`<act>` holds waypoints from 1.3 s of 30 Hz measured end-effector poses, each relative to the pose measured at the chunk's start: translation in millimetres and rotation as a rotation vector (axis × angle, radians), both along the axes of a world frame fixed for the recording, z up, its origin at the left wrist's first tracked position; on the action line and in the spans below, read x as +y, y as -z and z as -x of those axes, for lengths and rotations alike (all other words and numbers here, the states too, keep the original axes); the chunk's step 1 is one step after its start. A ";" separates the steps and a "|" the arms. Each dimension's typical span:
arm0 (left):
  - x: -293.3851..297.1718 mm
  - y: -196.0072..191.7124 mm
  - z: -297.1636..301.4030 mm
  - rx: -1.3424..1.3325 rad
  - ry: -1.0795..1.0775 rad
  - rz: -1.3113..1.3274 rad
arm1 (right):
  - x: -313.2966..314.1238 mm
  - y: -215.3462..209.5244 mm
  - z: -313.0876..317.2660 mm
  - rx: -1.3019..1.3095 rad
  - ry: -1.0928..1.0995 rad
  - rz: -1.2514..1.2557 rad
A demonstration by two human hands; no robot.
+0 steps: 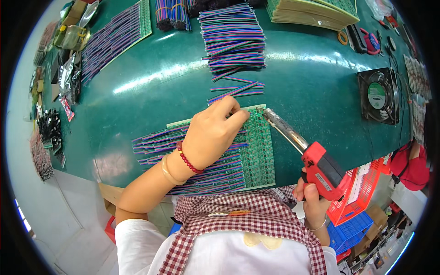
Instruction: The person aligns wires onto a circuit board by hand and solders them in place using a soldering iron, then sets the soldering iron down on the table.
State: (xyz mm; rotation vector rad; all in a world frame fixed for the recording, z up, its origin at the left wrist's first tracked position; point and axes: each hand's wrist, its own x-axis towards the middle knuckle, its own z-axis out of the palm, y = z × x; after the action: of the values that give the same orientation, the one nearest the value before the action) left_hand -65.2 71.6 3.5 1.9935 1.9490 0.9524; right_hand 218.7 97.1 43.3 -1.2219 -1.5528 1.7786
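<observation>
My right hand [314, 202] is wrapped round the handle of a red and black soldering gun [323, 172]. Its metal tip slants up and left to the top edge of a green circuit board panel [261, 153], near the far right corner. Fingers bent into a pinch, my left hand [217, 126] is at the panel's far edge, just left of the tip. What lies between those fingertips is hidden. Rows of multicoloured wires [206, 176] run left from the panel, and my left wrist and forearm cover part of them.
Beyond my left hand lies a stack of loose multicoloured wires [233, 41]. A wired panel [117, 39] is at the far left, and piled boards [311, 16] at the far right. A black fan [378, 96] stands on the right, above a red basket [362, 190] beside the green table [316, 87].
</observation>
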 end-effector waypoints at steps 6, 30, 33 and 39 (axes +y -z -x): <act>-1.8 1.6 1.5 -0.004 0.002 -0.013 | -3.0 9.6 -2.2 -0.072 -0.053 -0.096; -8.0 -4.0 -2.5 -0.034 0.023 0.016 | -18.1 4.2 -6.9 -0.055 -0.036 -0.101; -8.6 -4.8 -2.8 -0.037 0.025 0.016 | -17.1 3.6 -9.2 -0.055 -0.051 -0.076; -10.1 -8.0 -4.6 -0.023 0.023 0.021 | -24.4 4.5 -11.3 -0.087 -0.031 -0.073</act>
State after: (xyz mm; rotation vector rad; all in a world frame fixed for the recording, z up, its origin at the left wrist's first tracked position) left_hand -60.6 61.5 11.6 1.9801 1.9124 0.9408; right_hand 230.1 72.8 38.8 -1.2615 -1.6791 1.6933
